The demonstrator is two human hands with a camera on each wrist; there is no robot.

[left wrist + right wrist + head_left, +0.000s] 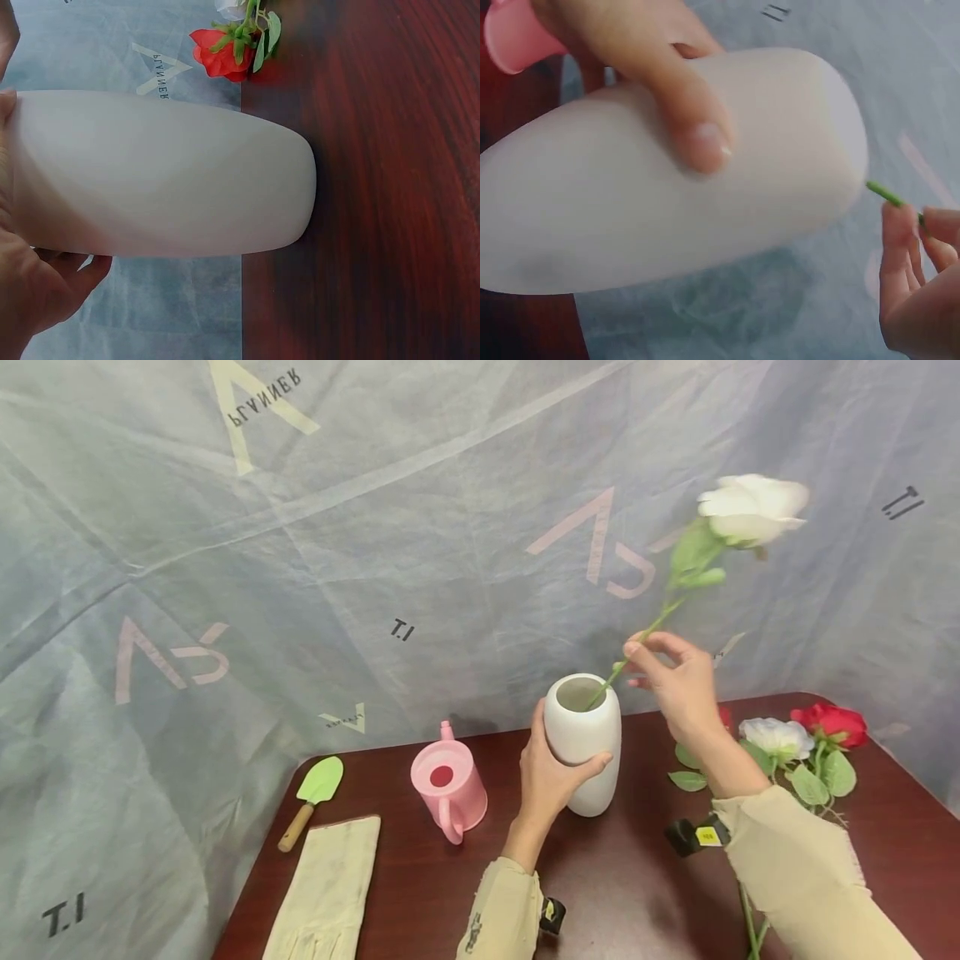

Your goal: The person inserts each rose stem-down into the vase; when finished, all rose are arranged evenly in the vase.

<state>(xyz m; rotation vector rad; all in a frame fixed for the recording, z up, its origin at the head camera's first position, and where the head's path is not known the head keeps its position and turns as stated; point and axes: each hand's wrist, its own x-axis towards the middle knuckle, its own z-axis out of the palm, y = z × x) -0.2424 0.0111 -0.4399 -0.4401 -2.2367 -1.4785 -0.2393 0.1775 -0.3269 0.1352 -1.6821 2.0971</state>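
Bracing the white vase with my left hand curled round it; right hand pinches the white rose by its stem, which slants inside. Steepening it should clear the rim. Pink watering can just left; red rose near my right sleeve could snag; cloth backdrop behind.

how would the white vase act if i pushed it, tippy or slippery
The white vase would probably tip rather than slide if pushed high and unsupported, since its tall body narrows toward the base. Its smooth, rounded sides may be slippery, though the left hand grips it. If pushed low, it might slide.
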